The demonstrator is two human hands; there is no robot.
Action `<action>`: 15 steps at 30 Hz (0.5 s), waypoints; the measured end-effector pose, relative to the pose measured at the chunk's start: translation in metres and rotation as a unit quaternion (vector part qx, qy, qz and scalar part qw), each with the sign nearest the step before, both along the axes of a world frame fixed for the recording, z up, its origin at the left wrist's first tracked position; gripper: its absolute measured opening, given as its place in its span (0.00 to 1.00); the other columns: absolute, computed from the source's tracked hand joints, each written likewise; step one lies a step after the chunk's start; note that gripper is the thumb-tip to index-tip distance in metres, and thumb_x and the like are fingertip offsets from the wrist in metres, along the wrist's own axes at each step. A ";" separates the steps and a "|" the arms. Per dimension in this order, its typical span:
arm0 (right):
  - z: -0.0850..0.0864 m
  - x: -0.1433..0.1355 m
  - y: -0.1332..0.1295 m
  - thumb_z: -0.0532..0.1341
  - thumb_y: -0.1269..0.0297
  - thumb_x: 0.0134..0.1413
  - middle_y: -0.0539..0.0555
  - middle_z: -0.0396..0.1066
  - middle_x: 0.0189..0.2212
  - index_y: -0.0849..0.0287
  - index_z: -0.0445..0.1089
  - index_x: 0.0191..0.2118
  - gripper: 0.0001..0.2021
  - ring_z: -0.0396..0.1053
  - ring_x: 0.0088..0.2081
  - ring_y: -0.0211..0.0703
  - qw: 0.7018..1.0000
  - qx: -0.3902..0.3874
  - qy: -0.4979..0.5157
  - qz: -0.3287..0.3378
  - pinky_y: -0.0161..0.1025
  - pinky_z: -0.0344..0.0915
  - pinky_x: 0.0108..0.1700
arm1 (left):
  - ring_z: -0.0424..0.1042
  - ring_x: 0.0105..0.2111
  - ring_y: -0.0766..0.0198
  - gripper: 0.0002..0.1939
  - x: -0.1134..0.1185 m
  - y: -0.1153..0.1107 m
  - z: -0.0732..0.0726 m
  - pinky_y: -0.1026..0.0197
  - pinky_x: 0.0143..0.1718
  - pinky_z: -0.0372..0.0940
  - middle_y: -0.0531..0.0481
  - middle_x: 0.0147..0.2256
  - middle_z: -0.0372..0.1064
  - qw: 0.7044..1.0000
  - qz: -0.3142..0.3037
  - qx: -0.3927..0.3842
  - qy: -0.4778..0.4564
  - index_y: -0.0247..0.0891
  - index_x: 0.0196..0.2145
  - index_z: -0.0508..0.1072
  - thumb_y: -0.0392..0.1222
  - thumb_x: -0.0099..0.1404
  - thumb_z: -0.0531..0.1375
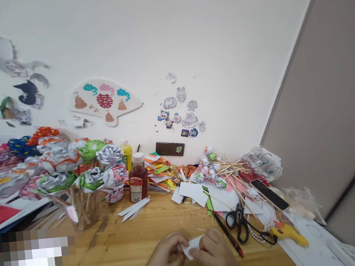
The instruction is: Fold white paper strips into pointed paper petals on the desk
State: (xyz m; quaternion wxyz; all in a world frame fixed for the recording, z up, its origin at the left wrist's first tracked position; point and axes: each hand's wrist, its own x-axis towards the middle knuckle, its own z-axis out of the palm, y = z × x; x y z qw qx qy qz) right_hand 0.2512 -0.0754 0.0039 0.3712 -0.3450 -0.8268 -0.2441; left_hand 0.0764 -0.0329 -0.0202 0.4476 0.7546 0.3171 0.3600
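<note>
Between my two hands, low over the wooden table, is a small piece of white paper. My left hand pinches its left edge with thumb and fingertips. On the other side my right hand grips the paper too, its fingers curled and partly hiding it. Just right of my right hand lies a black and red pen, with black-handled scissors beyond it. Some white paper strips rest on the table ahead of my left hand.
Paper flowers stand in a clear jar at left. A red-brown bottle and a yellow bottle are near the wall. Rightward lie paper sheets, sticks with small paper flowers, a phone and a yellow glue gun.
</note>
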 end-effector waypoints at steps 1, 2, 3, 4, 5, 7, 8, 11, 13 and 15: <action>0.001 0.000 0.000 0.52 0.70 0.62 0.49 0.60 0.18 0.58 0.68 0.32 0.10 0.56 0.23 0.39 1.000 0.006 0.007 0.005 0.36 0.49 0.26 | 0.68 0.35 0.64 0.12 -0.001 -0.001 0.003 0.65 0.37 0.62 0.52 0.34 0.70 1.000 -0.003 0.017 -0.002 0.39 0.31 0.70 0.27 0.50 0.53; 0.002 0.001 -0.001 0.52 0.69 0.62 0.49 0.61 0.18 0.57 0.69 0.32 0.10 0.57 0.23 0.39 1.000 0.005 0.015 0.015 0.36 0.49 0.26 | 0.68 0.36 0.63 0.11 -0.002 -0.001 0.005 0.65 0.38 0.62 0.51 0.35 0.70 0.999 -0.007 0.037 -0.006 0.39 0.30 0.70 0.28 0.52 0.54; 0.002 0.001 0.000 0.52 0.69 0.62 0.49 0.62 0.18 0.57 0.68 0.33 0.10 0.57 0.24 0.39 0.999 0.001 0.023 0.027 0.36 0.50 0.26 | 0.69 0.37 0.63 0.10 -0.003 -0.001 0.007 0.64 0.40 0.62 0.50 0.36 0.71 0.998 -0.012 0.059 -0.009 0.39 0.30 0.70 0.28 0.53 0.54; 0.003 0.002 0.000 0.52 0.70 0.62 0.49 0.63 0.19 0.57 0.68 0.33 0.09 0.58 0.24 0.39 0.999 -0.007 0.030 0.041 0.36 0.51 0.27 | 0.69 0.38 0.63 0.10 -0.005 -0.001 0.008 0.64 0.41 0.62 0.50 0.37 0.71 0.996 -0.017 0.084 -0.009 0.40 0.30 0.71 0.28 0.54 0.54; 0.003 0.003 0.001 0.52 0.71 0.61 0.50 0.64 0.21 0.58 0.68 0.34 0.09 0.59 0.25 0.39 0.998 -0.017 0.035 0.056 0.36 0.53 0.28 | 0.69 0.39 0.63 0.10 -0.007 0.000 0.009 0.64 0.41 0.62 0.49 0.38 0.71 0.993 -0.021 0.112 -0.003 0.40 0.30 0.71 0.28 0.54 0.54; 0.003 0.006 0.003 0.52 0.74 0.59 0.52 0.68 0.25 0.58 0.67 0.35 0.08 0.61 0.28 0.40 0.995 -0.045 0.036 0.083 0.37 0.55 0.30 | 0.69 0.40 0.63 0.11 -0.010 0.002 0.009 0.64 0.42 0.61 0.49 0.39 0.71 0.984 -0.026 0.176 0.030 0.41 0.31 0.71 0.28 0.57 0.54; 0.002 0.007 0.004 0.52 0.75 0.58 0.53 0.68 0.27 0.59 0.67 0.36 0.08 0.62 0.29 0.40 0.993 -0.063 0.031 0.091 0.37 0.56 0.31 | 0.69 0.39 0.63 0.11 -0.011 0.002 0.009 0.64 0.41 0.61 0.50 0.38 0.71 0.976 -0.031 0.209 0.056 0.41 0.32 0.71 0.28 0.58 0.54; -0.001 0.012 0.008 0.53 0.75 0.57 0.54 0.70 0.29 0.59 0.67 0.37 0.08 0.63 0.31 0.41 0.988 -0.119 0.008 0.100 0.38 0.57 0.33 | 0.68 0.38 0.63 0.10 -0.014 0.002 0.015 0.63 0.41 0.59 0.51 0.35 0.72 0.947 -0.054 0.286 0.136 0.43 0.34 0.72 0.30 0.61 0.54; -0.005 0.015 0.010 0.54 0.72 0.57 0.53 0.70 0.30 0.58 0.68 0.37 0.06 0.63 0.32 0.41 0.984 -0.144 -0.014 0.101 0.38 0.57 0.34 | 0.68 0.37 0.63 0.10 -0.015 0.002 0.020 0.63 0.40 0.59 0.52 0.35 0.72 0.933 -0.070 0.304 0.180 0.44 0.33 0.72 0.30 0.61 0.55; -0.009 0.017 0.011 0.57 0.69 0.56 0.51 0.70 0.30 0.56 0.69 0.35 0.04 0.63 0.32 0.40 0.981 -0.161 -0.035 0.101 0.37 0.56 0.34 | 0.68 0.38 0.62 0.08 -0.016 0.001 0.025 0.63 0.40 0.59 0.52 0.35 0.72 0.922 -0.085 0.309 0.219 0.44 0.31 0.73 0.31 0.60 0.57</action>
